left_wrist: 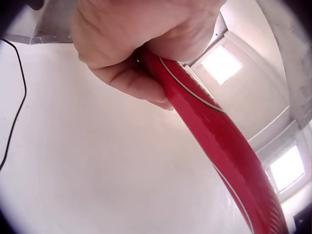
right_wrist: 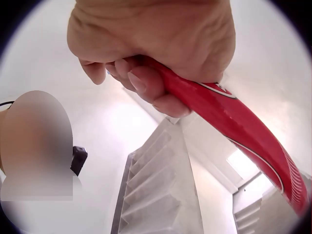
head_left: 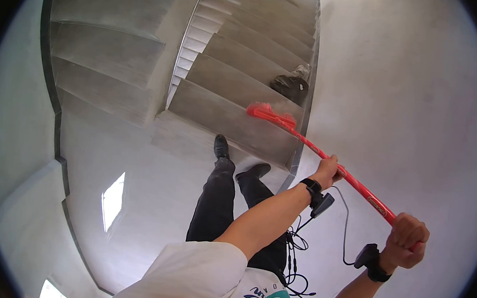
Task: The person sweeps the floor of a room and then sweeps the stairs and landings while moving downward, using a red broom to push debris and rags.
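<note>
A long red pole [head_left: 358, 187] slants across the head view, its red broom head [head_left: 274, 116] lying on a grey stair step. My left hand [head_left: 327, 171] grips the pole partway along. Higher up, my right hand [head_left: 406, 240] is wrapped round the pole near its end. In the left wrist view, curled fingers of the left hand [left_wrist: 141, 36] hold the red pole [left_wrist: 214, 131]. The right wrist view shows the right hand [right_wrist: 151, 39] closed round the pole [right_wrist: 234, 122]. Contact between the bristles and the step is blurred.
A dark crumpled bag [head_left: 290, 88] lies on a step beside the wall [head_left: 399, 94], just beyond the broom head. Stairs [head_left: 245, 57] descend past my shoes [head_left: 222, 146]. Another flight [head_left: 107, 38] is at the left. Black cables [head_left: 292, 265] hang by my legs.
</note>
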Motion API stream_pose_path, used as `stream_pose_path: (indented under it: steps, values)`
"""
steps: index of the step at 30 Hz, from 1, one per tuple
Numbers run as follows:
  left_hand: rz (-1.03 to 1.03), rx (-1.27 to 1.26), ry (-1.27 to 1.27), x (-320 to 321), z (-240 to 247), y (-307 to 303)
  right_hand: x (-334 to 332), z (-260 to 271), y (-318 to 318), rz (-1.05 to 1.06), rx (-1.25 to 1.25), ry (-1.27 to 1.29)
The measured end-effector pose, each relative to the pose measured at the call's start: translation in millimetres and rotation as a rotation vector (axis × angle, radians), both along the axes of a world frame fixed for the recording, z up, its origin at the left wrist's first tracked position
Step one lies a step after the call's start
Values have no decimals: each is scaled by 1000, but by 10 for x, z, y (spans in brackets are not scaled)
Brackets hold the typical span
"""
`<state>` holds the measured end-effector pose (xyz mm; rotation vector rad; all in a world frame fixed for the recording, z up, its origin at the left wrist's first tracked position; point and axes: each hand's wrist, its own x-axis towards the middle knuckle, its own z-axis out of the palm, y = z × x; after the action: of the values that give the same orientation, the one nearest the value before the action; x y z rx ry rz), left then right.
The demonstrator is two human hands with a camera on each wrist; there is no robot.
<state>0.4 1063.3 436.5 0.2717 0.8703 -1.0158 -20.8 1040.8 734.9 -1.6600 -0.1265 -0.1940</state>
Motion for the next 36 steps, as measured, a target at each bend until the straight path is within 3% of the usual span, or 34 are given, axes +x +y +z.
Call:
stream_pose_path:
  steps: [2, 4, 6, 9, 12, 15, 17, 18, 20, 23, 25, 30, 36]
  values:
    - [-23, 13, -80, 112, 280, 0, -145, 137, -184, -210, 38, -23]
    - [-56, 120, -168, 237, 376, 46, -203, 166, -253, -188, 120, -17]
    - [-67, 244, -235, 414, 307, 159, -191, 65, -275, -378, 231, -16]
    - [-91, 571, -336, 779, -52, 462, -61, -472, -225, -464, 396, 67]
    - [-201, 725, -502, 1046, -963, 857, 55, -1346, -163, -537, 527, 150]
    - [-189, 907, -468, 1324, -1750, 1357, 272, -2236, 149, -561, 579, 240]
    - [-672, 997, -903, 1421, -3006, 1687, 362, -2777, 354, -525, 577, 274]
    - [-683, 998, -894, 1504, -2958, 1790, 428, -2960, 425, -476, 578, 273]
    - [-409, 741, -350, 1564, -2480, 1780, 577, -3024, 406, -433, 505, 311]
    - [-286, 645, -259, 1515, -2361, 1327, 700, -2839, 3, -352, 376, 286]
    - [-264, 501, -341, 1431, -2451, 854, 795, -2586, -422, -269, 317, 233]
    - [-370, 274, -298, 1337, -1747, -360, 948, -1944, -1517, -93, 135, 193]
    - [-329, 67, -213, 1172, -1672, -1556, 973, -1620, -2436, -3, 33, 239]
